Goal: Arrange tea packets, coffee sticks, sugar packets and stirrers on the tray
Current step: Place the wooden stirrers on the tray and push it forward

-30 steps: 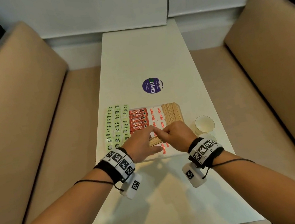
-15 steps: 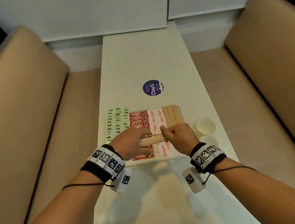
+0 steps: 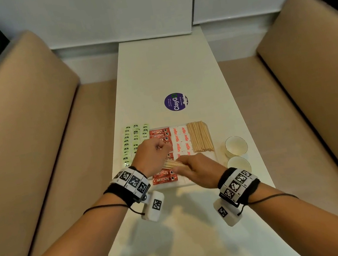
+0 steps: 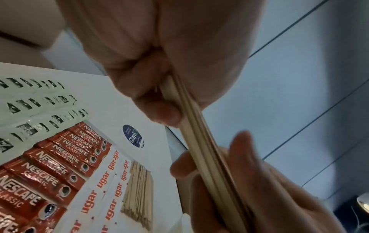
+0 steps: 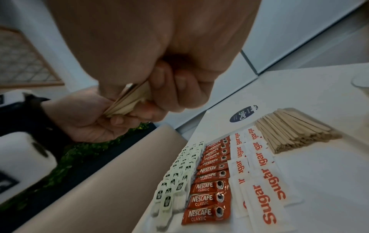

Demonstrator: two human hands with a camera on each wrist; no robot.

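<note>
A bundle of wooden stirrers (image 3: 173, 164) (image 4: 196, 138) (image 5: 124, 100) hangs just above the white tray (image 3: 209, 156), held at both ends. My left hand (image 3: 153, 156) grips its left end, my right hand (image 3: 194, 167) grips its right end. Below lie rows of pale green tea packets (image 3: 131, 144) (image 5: 175, 178), red coffee sticks (image 3: 158, 133) (image 5: 209, 186) and white sugar packets (image 3: 180, 139) (image 5: 257, 171). A second pile of stirrers (image 3: 199, 137) (image 5: 295, 129) lies at the tray's far right. My hands hide the tray's middle.
Two clear cups (image 3: 236, 145) stand on the white table (image 3: 171, 65) to the right of the tray. A round purple sticker (image 3: 175, 102) lies beyond the tray. Beige bench seats (image 3: 18, 130) run along both sides of the table.
Both hands have lifted the bundle of stirrers off the tray and drawn it slightly toward me. My left hand has turned, closing its fingers round the bundle's left end.
</note>
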